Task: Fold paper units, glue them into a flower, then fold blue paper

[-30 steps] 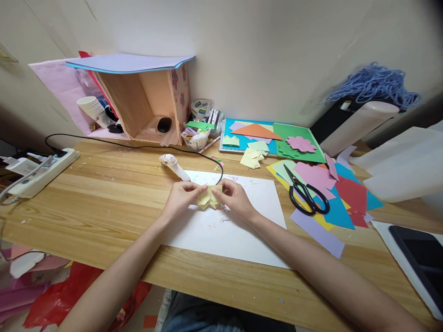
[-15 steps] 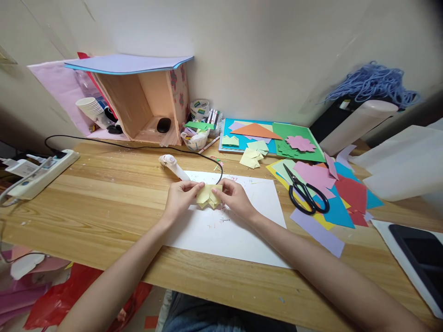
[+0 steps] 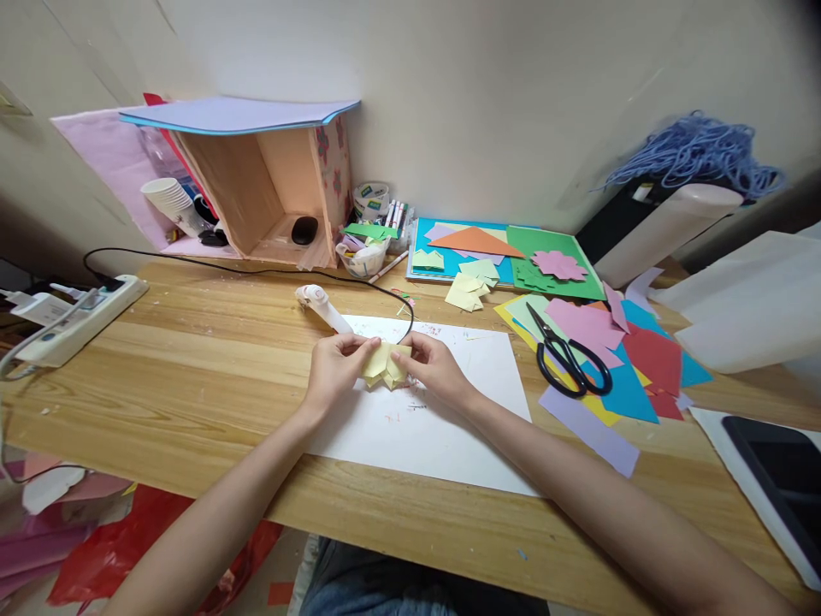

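Note:
A small folded yellow paper [image 3: 386,366] with pointed lower flaps is held over a white sheet [image 3: 449,445]. My left hand [image 3: 337,368] pinches its left side between thumb and fingers. On its right side, my right hand [image 3: 431,364] grips it, the thumb lying on the front face. Just behind my left hand lies a white glue gun [image 3: 324,310], its black cable curving round behind my right hand. Other folded pale yellow papers [image 3: 467,291] rest beyond the sheet, to the right.
Black-handled scissors [image 3: 574,364] lie on coloured paper scraps [image 3: 651,359] at the right, near a dark phone [image 3: 779,479]. An open box [image 3: 256,188], a tub of scraps [image 3: 363,259] and a blue board [image 3: 427,229] stand behind. A power strip [image 3: 83,321] sits at the left.
The yellow paper has tilted slightly between my fingers, its right side shifting a little to the left. Both hands keep their hold in nearly the same place.

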Available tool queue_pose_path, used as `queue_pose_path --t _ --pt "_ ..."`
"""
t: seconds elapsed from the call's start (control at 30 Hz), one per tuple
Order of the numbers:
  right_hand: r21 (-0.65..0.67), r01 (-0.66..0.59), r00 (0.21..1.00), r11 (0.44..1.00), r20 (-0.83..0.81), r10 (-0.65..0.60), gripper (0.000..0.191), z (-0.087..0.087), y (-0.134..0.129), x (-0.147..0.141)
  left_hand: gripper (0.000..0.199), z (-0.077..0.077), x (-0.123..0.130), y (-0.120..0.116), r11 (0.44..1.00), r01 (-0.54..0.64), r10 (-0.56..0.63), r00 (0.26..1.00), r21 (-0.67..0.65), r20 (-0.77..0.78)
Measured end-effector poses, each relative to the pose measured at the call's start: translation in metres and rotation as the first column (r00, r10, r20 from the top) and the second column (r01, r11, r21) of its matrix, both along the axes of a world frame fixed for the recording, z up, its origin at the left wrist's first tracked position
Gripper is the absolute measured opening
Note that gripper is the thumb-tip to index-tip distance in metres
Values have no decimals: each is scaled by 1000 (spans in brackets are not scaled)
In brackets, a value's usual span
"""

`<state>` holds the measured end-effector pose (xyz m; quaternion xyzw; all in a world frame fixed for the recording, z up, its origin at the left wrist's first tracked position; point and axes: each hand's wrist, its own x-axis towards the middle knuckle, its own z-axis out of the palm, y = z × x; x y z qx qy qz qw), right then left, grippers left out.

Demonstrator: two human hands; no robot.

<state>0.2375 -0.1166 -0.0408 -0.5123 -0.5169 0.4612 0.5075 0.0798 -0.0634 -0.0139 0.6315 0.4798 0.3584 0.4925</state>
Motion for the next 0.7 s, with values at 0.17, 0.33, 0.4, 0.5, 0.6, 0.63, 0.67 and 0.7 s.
queue_pose_path --t 0.17,0.33,0.4,0.5,0.6,0.63,0.67,0.7 --pt "22 -9 1000 1000 2 8 23 2 0 0 26 -6 0 -1 994 64 -61 997 85 -39" --pt "38 47 997 998 52 -49 23 3 0 0 26 -9 1 -2 989 114 -112 993 91 -21" --pt "41 67 997 997 42 -68 23 2 0 0 28 -8 1 -1 989 151 -151 988 6 20" --pt "26 100 995 995 -9 -100 23 2 1 1 33 -7 2 0 957 248 -244 969 -147 46" --pt "4 114 992 994 -48 -113 23 3 2 1 33 -7 2 1 933 286 -286 958 -219 34" --pt "-3 113 992 994 -56 -113 23 3 2 1 33 -7 2 1 932 283 -283 959 -227 32" --pt "-8 113 992 994 -60 -114 23 4 2 0 32 -7 2 1 934 273 -273 961 -231 30" --pt "-12 115 991 993 -63 -115 24 4 1 0 32 -7 2 1 937 262 -264 964 -231 27"
